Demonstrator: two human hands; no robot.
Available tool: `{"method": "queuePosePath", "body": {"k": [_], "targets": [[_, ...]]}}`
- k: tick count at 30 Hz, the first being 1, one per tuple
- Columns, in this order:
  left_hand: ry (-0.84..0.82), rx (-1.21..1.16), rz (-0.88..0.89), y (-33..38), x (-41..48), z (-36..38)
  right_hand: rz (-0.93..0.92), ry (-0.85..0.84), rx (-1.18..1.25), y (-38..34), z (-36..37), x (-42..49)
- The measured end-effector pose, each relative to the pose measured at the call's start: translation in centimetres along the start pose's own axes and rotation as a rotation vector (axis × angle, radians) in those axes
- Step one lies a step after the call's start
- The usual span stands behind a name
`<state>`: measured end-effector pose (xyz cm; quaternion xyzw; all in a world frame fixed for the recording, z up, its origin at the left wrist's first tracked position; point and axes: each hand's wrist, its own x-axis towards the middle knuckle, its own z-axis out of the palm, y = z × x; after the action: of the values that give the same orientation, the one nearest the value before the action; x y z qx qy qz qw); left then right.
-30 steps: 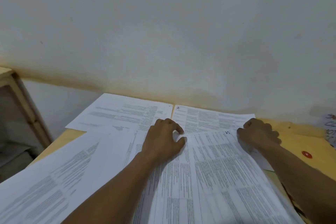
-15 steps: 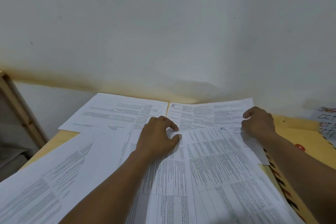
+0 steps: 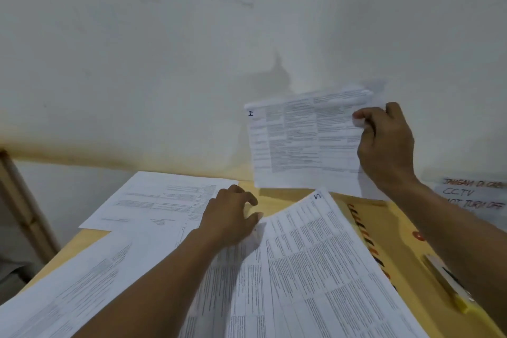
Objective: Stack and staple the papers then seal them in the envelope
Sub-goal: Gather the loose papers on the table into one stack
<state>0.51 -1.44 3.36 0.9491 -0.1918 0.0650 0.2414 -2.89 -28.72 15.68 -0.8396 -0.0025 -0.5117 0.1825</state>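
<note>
My right hand (image 3: 386,145) pinches the right edge of a printed sheet marked 4 (image 3: 299,143) and holds it up in front of the wall, clear of the table. My left hand (image 3: 233,217) rests with curled fingers on the overlapping sheets below, next to the top corner of a sheet marked 5 (image 3: 315,269). Another printed sheet (image 3: 153,197) lies at the back left, and one more (image 3: 68,291) at the near left. A yellow envelope (image 3: 397,233) with a striped edge lies to the right, partly under the sheet marked 5.
A yellow pen-like object (image 3: 447,282) lies on the envelope at the right, beside my right forearm. A handwritten note (image 3: 474,195) is stuck to the wall at the far right. A wooden frame (image 3: 24,206) stands left of the table.
My right hand has lifted the sheet marked 4 off the table and up against the wall. The left hand stays on the lower sheets.
</note>
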Motion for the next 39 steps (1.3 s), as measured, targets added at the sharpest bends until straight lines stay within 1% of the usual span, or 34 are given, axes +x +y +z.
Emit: {"method": "queuePosePath", "body": {"k": [1, 3, 5, 7, 9, 12, 13, 15, 18, 19, 20, 22, 24, 26, 27, 30, 31, 32, 35, 36, 39], "targets": [[0.041, -0.129, -0.018, 0.5, 0.1, -0.5, 0.017, 0.05, 0.028, -0.4, -0.5, 0.5], [0.075, -0.483, -0.097, 2.1, 0.2, -1.9, 0.095, 0.128, 0.105, -1.5, -1.6, 1.2], [0.022, -0.87, -0.197, 4.0, 0.2, -3.6, 0.28, 0.174, 0.247, -2.8, -2.5, 1.4], [-0.055, -1.174, -0.267, 5.6, 0.1, -4.8, 0.519, 0.195, 0.372, -3.7, -2.9, 0.8], [-0.061, -1.38, -0.289, 6.6, -0.1, -5.5, 0.653, 0.179, 0.426, -4.1, -2.6, -0.8], [0.044, -1.57, -0.276, 6.9, -0.7, -5.7, 0.735, 0.129, 0.447, -4.5, -1.7, -4.1], [0.09, -1.576, -0.281, 6.7, -1.0, -5.6, 0.763, 0.107, 0.45, -4.6, -1.3, -5.4], [0.218, -1.492, -0.343, 5.9, -1.6, -5.1, 0.803, 0.036, 0.481, -5.1, -0.7, -7.8], [0.477, -1.236, -0.528, 4.6, -2.6, -4.3, 0.81, -0.14, 0.56, -5.7, 0.2, -11.2], [0.546, -1.126, -0.559, 4.1, -3.0, -4.0, 0.821, -0.216, 0.587, -5.9, 0.3, -12.1], [0.592, -1.023, -0.561, 3.6, -3.3, -3.8, 0.842, -0.292, 0.625, -6.2, 0.2, -12.8], [0.631, -0.883, -0.534, 2.6, -3.8, -3.3, 0.879, -0.441, 0.718, -6.6, -0.3, -13.8], [0.625, -0.791, -0.518, 1.6, -4.2, -3.0, 0.873, -0.585, 0.755, -6.6, -0.9, -14.5], [0.579, -0.718, -0.504, 0.6, -4.3, -3.0, 0.848, -0.668, 0.721, -6.0, -1.3, -14.6], [0.54, -0.701, -0.498, 0.2, -4.4, -3.0, 0.829, -0.675, 0.666, -5.4, -1.3, -14.5], [0.41, -0.733, -0.455, -0.9, -4.6, -3.0, 0.733, -0.652, 0.35, -2.9, -1.3, -13.5], [0.382, -0.755, -0.432, -1.2, -4.5, -3.1, 0.7, -0.678, 0.266, -2.0, -1.3, -13.2], [0.352, -0.769, -0.416, -1.4, -4.6, -3.2, 0.666, -0.736, 0.184, -1.0, -1.3, -13.0], [0.253, -0.792, -0.396, -1.8, -4.7, -3.8, 0.563, -0.988, -0.059, 1.2, -0.8, -13.3], [0.232, -0.793, -0.384, -2.0, -4.8, -4.0, 0.532, -1.039, -0.132, 1.6, -0.4, -13.6], [0.2, -0.812, -0.356, -2.5, -5.1, -4.3, 0.498, -1.06, -0.208, 1.7, 0.7, -13.9]]}}
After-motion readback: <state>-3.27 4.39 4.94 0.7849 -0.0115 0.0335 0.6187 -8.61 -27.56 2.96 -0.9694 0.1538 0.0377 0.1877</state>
